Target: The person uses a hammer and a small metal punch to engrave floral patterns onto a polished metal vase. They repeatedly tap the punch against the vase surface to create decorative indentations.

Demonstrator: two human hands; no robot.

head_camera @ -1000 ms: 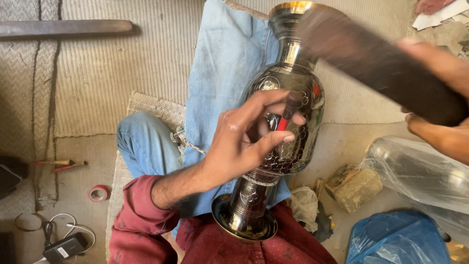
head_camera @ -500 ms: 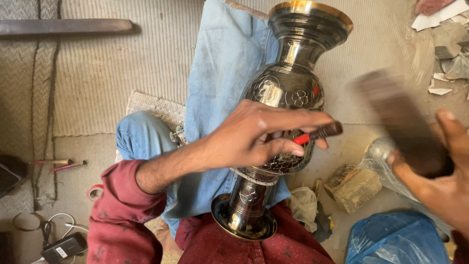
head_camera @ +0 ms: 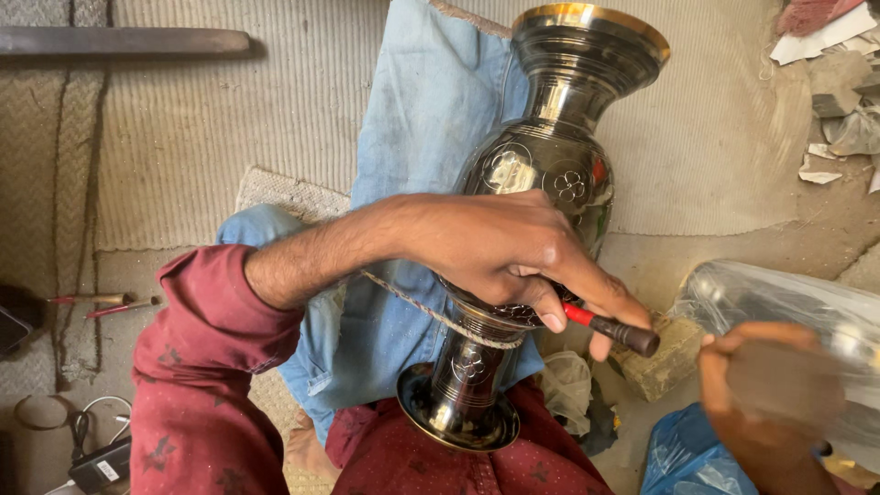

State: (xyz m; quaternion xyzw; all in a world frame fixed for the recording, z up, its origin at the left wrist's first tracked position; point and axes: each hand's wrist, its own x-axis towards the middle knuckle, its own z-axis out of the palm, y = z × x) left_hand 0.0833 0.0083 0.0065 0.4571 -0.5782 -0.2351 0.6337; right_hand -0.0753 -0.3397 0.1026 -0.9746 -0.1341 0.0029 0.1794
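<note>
A ribbed woven mat (head_camera: 229, 128) covers the floor (head_camera: 825, 229), with bare dusty ground showing at the right. On the mat lies a long dark bar (head_camera: 119, 41) at the top left. Scraps of paper (head_camera: 825, 37) and rubble sit at the top right. Two thin red tools (head_camera: 101, 302), a cable (head_camera: 82, 422) and a charger (head_camera: 101, 467) lie at the left. A clear plastic bag (head_camera: 788, 302), a blue bag (head_camera: 687, 454) and a block (head_camera: 665, 357) rest at the right.
</note>
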